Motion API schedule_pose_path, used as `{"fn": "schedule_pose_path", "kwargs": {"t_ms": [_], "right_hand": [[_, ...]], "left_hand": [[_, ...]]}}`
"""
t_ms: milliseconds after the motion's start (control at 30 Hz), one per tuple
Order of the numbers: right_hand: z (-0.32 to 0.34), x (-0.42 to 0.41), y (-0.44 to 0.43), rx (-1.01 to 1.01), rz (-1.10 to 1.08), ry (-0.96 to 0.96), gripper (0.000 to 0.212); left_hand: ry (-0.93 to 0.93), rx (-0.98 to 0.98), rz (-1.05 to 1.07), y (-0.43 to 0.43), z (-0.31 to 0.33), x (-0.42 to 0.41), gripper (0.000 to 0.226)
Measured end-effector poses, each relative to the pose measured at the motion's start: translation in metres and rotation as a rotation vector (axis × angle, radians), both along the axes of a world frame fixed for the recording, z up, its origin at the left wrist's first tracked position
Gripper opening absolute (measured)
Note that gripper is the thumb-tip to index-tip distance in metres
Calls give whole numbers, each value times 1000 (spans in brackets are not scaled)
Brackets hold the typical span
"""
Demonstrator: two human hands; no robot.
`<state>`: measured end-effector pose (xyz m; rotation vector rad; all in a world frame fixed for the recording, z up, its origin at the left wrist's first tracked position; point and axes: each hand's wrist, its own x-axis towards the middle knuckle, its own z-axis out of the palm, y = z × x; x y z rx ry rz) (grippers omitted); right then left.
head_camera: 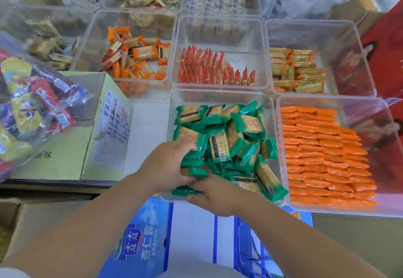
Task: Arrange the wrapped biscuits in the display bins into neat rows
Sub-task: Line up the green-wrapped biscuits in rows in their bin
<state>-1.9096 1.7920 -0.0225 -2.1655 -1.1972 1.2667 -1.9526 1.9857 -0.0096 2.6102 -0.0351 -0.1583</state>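
Note:
A clear plastic bin [174,96] in front of me holds a loose heap of green-wrapped biscuits [231,138]. My left hand [168,164] reaches into the bin's near left corner, fingers curled around several green packs. My right hand [216,197] lies just below it at the front rim, fingers closed on green packs pressed against the left hand. Only the packs' ends show between the two hands.
To the right, a bin [392,212] holds orange packs in neat rows. Behind stand bins with red packs [216,68], mixed orange packs [139,57] and tan packs [294,70]. A green carton [72,144] with a bag of sweets [28,107] sits left. A blue box [139,245] lies below.

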Motion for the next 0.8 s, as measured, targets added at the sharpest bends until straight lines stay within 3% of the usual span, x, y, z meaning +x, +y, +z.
{"fn": "schedule_pose_path", "kwargs": {"t_ms": [100,233,433,567,700,800], "right_hand": [[3,3,-5,-2,-15,-203,33],[5,16,-9,-37,45,-581,31],[-7,20,5,-200,88,-708,60],[-11,19,8,-235,52,-779,55],[-9,20,5,-230,40,-785,48],[-3,22,7,-259,39,-777,46]], "left_hand": [[10,96,-58,1,3,-1,58],[69,385,-221,1,0,-6,76],[195,582,-300,-16,5,6,45],[269,683,-307,-23,9,14,38],[384,749,-376,-28,7,20,42],[541,682,-398,-29,5,25,63]]}}
